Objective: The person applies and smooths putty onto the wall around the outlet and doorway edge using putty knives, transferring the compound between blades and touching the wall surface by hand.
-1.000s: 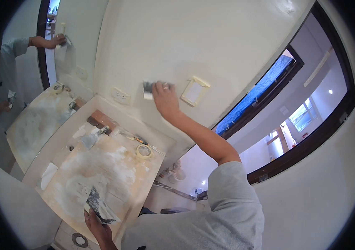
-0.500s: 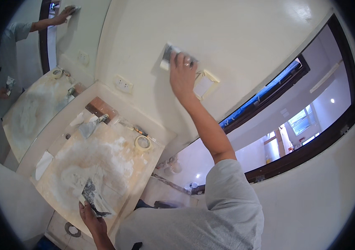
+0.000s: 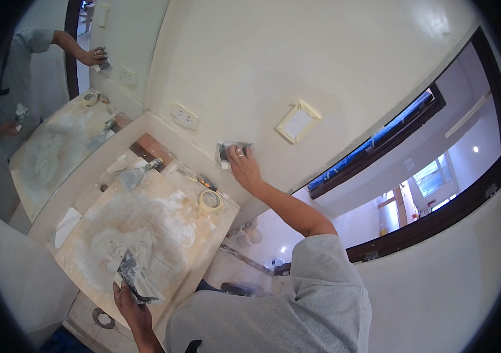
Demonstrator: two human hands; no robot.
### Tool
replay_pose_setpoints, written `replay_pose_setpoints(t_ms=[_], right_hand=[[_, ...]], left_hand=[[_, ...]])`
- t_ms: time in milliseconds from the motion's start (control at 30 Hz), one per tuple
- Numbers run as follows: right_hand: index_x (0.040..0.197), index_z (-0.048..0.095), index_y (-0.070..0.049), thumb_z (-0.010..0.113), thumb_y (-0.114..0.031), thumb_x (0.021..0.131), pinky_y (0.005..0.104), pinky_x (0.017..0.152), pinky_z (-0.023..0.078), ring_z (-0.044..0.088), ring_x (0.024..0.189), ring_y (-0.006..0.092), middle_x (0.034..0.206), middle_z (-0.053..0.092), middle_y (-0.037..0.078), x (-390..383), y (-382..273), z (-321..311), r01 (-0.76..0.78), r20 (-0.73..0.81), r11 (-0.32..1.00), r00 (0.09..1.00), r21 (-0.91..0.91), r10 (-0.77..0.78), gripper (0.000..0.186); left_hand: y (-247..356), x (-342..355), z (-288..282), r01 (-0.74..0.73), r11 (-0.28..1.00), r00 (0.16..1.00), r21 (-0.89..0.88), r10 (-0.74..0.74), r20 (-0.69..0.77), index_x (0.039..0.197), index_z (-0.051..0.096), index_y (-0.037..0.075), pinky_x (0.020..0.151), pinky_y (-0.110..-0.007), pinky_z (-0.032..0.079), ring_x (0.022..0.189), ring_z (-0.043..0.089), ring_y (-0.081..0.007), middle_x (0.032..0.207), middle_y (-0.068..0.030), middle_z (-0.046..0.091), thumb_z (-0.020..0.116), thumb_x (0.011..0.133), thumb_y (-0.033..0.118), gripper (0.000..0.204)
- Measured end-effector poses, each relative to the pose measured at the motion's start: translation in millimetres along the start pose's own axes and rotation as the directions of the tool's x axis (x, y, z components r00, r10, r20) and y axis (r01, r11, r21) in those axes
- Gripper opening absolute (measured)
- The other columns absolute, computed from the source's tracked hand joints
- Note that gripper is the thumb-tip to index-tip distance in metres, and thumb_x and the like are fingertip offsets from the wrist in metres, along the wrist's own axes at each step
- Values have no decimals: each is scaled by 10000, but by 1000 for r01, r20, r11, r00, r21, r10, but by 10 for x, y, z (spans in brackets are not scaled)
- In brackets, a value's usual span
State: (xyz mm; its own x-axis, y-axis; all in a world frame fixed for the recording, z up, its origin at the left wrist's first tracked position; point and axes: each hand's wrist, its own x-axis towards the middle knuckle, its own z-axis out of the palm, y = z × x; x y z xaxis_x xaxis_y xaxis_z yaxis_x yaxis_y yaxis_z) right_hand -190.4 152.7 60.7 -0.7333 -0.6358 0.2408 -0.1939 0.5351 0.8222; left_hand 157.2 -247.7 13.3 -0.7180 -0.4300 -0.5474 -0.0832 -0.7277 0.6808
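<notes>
My right hand (image 3: 245,169) is closed around a flat scraper blade (image 3: 224,154) and presses it to the cream wall (image 3: 215,76), below and between a wall outlet (image 3: 185,116) and a taped-over wall plate (image 3: 298,123). Lower down, my left hand (image 3: 135,310) grips a second flat scraper (image 3: 134,277) by its near edge. Whitish putty and dark bare metal show on that one's face. It is held above a putty-smeared board (image 3: 171,250) on the counter.
On the board's far side lie a putty knife (image 3: 134,176), a reddish-brown block (image 3: 151,150), an orange-and-black cutter (image 3: 207,183) and a masking tape roll (image 3: 203,206). A mirror (image 3: 122,35) stands at left. A dark-framed opening (image 3: 421,230) cuts the wall at right.
My right hand has swept down and slightly left along the wall with its scraper, away from the taped plate. My left hand has barely moved. The view has shifted slightly.
</notes>
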Motion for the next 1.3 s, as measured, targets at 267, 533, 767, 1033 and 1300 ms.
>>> replay_pose_setpoints(t_ms=[267,533,767,1033,1300], right_hand=[[1352,589,-39,617,-43,822,483,890,486,587,1110,330,1254,574,171,68,60,-1060,-222,68,742,970,632,233,530],[1321,580,-40,594,-89,867,500,928,452,581,1122,347,1229,582,163,939,1990,-1443,-514,-405,833,731,205,550,457],[1374,575,-19,526,-166,940,541,957,441,576,1183,297,1305,564,167,1098,1312,-809,-378,-246,925,894,34,375,460],[1346,597,18,523,-180,949,511,1050,388,518,1232,283,1320,536,149,56,-134,71,126,129,990,985,-69,-116,450],[1265,613,36,577,-153,962,429,937,485,613,1041,256,1154,636,133,67,-454,-1059,-148,68,613,986,776,152,359]], left_hand=[[15,46,179,-3,999,995,-37,7,99,1590,246,-33,1002,-352,503,1214,603,-222,1374,-152,581,606,1037,200,701],[-86,-26,284,-10,1000,975,-18,14,223,1560,269,-47,972,-342,523,1140,629,-185,1279,-115,628,594,1042,159,645],[-108,-89,270,-30,1000,992,-6,31,123,1576,265,-33,996,-348,513,1178,617,-202,1331,-134,607,600,1037,171,667],[105,-179,193,-69,998,998,-4,69,-1,1578,281,-31,1020,-365,506,1223,605,-234,1386,-167,582,596,1038,195,665],[39,59,104,-76,995,988,-65,84,129,1590,238,-28,994,-381,530,1230,609,-256,1399,-177,568,592,1045,226,698]])
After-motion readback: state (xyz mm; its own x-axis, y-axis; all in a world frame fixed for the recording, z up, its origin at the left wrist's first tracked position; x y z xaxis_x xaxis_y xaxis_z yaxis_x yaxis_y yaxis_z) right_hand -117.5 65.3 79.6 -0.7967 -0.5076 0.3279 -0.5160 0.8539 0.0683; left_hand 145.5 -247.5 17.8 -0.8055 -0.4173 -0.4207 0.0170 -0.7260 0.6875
